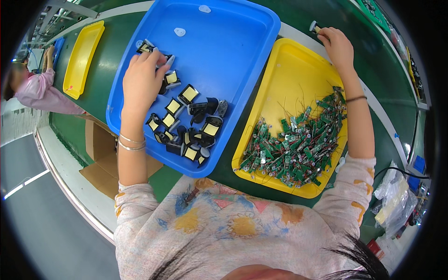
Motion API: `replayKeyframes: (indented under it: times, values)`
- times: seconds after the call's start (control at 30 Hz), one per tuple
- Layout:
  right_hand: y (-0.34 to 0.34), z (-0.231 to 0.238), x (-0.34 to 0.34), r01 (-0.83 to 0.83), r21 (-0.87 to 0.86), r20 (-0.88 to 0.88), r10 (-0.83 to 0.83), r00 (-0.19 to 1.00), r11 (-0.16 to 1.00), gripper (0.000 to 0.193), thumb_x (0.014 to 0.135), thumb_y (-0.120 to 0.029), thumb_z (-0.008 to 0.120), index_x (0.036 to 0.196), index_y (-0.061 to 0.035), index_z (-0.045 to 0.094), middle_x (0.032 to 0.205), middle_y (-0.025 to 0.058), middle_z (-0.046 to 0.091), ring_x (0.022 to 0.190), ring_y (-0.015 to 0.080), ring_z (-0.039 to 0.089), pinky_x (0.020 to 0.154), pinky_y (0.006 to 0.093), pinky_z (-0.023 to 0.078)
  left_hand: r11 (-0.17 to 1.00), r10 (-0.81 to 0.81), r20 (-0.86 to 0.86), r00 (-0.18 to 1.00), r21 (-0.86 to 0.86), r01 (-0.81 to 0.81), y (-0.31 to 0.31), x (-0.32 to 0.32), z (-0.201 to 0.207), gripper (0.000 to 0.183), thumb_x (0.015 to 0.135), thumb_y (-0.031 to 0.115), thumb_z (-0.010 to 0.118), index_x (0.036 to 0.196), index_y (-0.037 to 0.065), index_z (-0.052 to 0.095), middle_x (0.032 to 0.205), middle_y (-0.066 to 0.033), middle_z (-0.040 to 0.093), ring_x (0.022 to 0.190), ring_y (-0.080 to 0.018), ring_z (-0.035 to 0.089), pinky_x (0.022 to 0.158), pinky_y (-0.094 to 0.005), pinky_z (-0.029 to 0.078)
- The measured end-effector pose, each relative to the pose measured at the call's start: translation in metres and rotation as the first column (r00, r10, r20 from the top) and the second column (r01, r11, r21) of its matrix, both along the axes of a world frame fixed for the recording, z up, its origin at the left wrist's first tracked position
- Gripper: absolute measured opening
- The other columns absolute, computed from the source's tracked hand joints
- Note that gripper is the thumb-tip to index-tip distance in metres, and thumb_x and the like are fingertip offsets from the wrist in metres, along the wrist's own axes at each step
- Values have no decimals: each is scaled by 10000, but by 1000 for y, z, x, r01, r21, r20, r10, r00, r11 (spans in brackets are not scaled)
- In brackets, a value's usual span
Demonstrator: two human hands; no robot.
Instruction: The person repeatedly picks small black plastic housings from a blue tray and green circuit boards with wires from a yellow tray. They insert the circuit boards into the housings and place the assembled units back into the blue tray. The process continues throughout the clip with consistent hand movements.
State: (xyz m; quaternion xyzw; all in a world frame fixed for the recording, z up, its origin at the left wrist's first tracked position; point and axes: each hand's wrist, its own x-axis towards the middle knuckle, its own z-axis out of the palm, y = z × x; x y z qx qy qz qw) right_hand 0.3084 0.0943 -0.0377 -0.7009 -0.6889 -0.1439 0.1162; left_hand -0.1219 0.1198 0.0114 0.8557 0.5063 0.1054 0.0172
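My left hand (142, 79) reaches into a blue tray (233, 42) and its fingers close on a small black part with a yellow face (145, 47) at the top of a pile. Several more black and yellow parts (189, 126) lie in the tray's near half. My right hand (337, 46) is stretched past the far corner of a yellow tray (284, 79) and grips a small grey and yellow part (314, 27) over the white strip beyond it. A heap of small green circuit boards with thin wires (296, 144) fills the yellow tray's near half.
Both trays sit on a green belt (102, 74). A second yellow tray (83, 58) lies farther left. Another person in pink (39, 88) works at the far left. Cardboard (100, 154) sits below the belt edge. Plastic bags (396, 196) lie at right.
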Motion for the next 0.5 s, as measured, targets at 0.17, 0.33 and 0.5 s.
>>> replayKeyframes:
  times: [0.17,0.33,0.5]
  values:
    - [24,-21,28,111,-214,-106,-136,985,970,163,777,-179,598,935,-149,622,920,35,615,900,217,567,736,333,467,990,-64,-15,998,-127,61,-14,-13,-1,202,698,188,672,811,59,565,816,-45,592,800,-250,530,673,-361,444]
    - [-12,7,23,-83,17,-137,85,987,996,287,747,-145,629,1033,-140,603,1070,59,588,1008,251,532,858,334,418,994,-94,-124,988,-66,86,-13,-2,-10,231,681,237,689,749,53,566,778,-53,583,767,-252,523,657,-357,441]
    - [-77,52,-58,-332,-2,-329,313,891,943,253,703,-140,655,940,-70,598,960,82,589,950,258,529,823,349,423,998,-61,-201,978,-47,53,-1,1,-20,254,702,279,679,682,48,574,678,-67,559,714,-220,526,617,-309,425]
